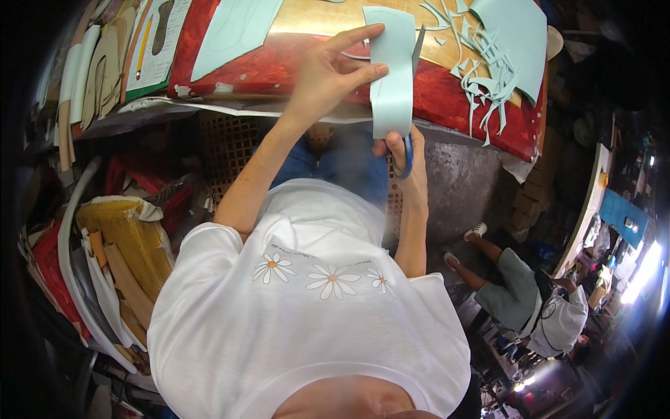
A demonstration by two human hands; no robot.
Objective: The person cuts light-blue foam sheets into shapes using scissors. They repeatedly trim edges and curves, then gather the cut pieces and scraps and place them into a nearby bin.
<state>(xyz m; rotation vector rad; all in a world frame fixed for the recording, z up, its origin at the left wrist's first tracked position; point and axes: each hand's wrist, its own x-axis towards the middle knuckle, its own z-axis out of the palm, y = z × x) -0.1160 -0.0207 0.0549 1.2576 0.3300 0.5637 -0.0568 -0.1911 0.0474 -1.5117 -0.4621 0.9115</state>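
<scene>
A strip of pale blue sheet material is held up over the table's front edge. My left hand pinches its left side between thumb and fingers. At the strip's lower end, my right hand is closed around the blue handles of a pair of scissors. One dark blade shows past the strip's right edge; the rest of the blades is hidden behind the material. Faint drawn lines run on the strip.
Thin pale blue offcuts lie at the table's right, beside a larger sheet. Another sheet lies left on the red table cover. A pencil rests on paper. Rolled material stands lower left; a person is at right.
</scene>
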